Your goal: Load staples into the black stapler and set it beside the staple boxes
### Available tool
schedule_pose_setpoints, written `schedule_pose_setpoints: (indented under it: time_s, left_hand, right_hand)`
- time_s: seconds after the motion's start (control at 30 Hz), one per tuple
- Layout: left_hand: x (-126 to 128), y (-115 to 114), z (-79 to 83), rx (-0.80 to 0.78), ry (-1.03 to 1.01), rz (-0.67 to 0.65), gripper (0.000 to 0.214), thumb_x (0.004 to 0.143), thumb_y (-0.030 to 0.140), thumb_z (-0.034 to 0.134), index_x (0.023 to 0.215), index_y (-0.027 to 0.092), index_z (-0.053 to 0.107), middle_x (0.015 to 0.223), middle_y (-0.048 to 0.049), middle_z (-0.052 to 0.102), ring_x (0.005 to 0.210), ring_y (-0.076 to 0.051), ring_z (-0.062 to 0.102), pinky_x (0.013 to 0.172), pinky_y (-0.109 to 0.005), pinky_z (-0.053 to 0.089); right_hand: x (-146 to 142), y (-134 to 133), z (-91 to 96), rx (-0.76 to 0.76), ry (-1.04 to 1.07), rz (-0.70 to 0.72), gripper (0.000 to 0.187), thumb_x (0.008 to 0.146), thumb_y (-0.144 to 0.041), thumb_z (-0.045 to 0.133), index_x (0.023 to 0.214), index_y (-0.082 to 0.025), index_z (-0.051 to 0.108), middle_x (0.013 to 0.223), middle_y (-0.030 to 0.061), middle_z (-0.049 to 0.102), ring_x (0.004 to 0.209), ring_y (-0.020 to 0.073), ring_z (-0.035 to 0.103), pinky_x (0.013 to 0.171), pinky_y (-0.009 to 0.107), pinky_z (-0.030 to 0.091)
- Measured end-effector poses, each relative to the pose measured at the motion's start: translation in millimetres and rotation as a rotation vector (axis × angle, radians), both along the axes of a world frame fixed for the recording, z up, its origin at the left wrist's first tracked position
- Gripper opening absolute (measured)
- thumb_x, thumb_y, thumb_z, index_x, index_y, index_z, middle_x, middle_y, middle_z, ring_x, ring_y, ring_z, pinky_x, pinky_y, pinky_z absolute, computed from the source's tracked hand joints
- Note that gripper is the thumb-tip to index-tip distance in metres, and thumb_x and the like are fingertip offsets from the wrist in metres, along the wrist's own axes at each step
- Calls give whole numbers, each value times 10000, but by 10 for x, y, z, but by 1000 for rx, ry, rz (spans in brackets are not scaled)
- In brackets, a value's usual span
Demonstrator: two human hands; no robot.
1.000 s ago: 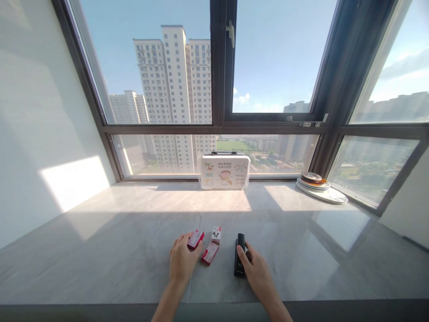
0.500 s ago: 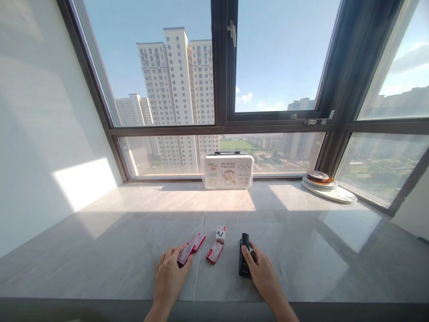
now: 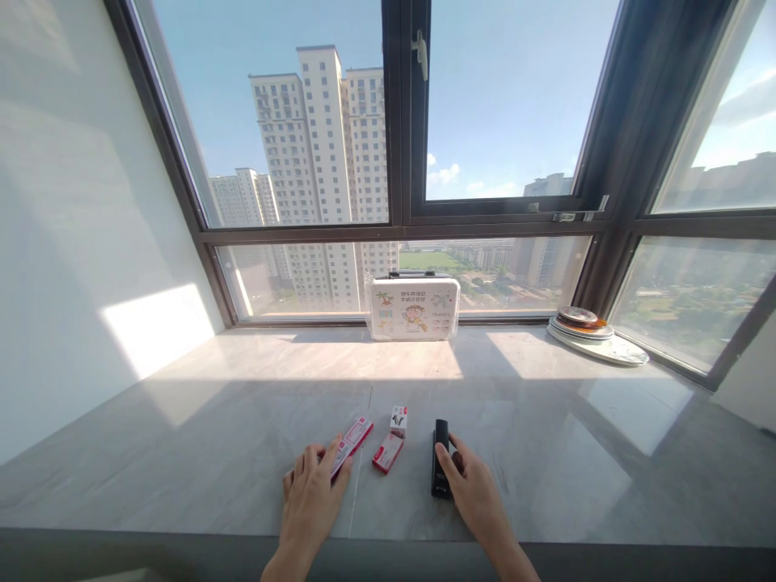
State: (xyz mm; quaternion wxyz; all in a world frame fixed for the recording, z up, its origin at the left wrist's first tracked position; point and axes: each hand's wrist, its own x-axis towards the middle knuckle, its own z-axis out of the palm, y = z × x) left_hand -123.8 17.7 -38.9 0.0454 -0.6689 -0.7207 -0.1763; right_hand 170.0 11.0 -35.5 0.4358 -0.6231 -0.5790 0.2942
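Gripping lightly along its long edges, we would best keep the slim red-and-white cardboard box (image 3: pixel 340 458) flat on the grey marbled counter (image 3: pixel 242 461), end to end with a matching carton (image 3: pixel 359 434). Our left hand (image 3: pixel 312 493), half closed, pinches that box between thumb and fingers; our right hand (image 3: pixel 478 483) is wrapped around a long black plastic stapler (image 3: pixel 441 432).

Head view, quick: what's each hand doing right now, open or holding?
Left hand: closed, fingers on the nearer red-and-white box, in line with the farther box.
Right hand: closed, holding the black stapler.
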Motion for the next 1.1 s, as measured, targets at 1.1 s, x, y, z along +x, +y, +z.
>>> schedule_pose_setpoints:
  time_s: [1.1]
  left_hand:
    - [955,199,178,5,-336,-322,481,866,443,600,1296,229,572,1350,-82,586,1293,-308,469,1037,-418,377]
  right_hand:
    - [387,-49,257,134,16,138,403,878,-387,602,1223,-211,715,1171,93,727,1097,277,663,998,402,503]
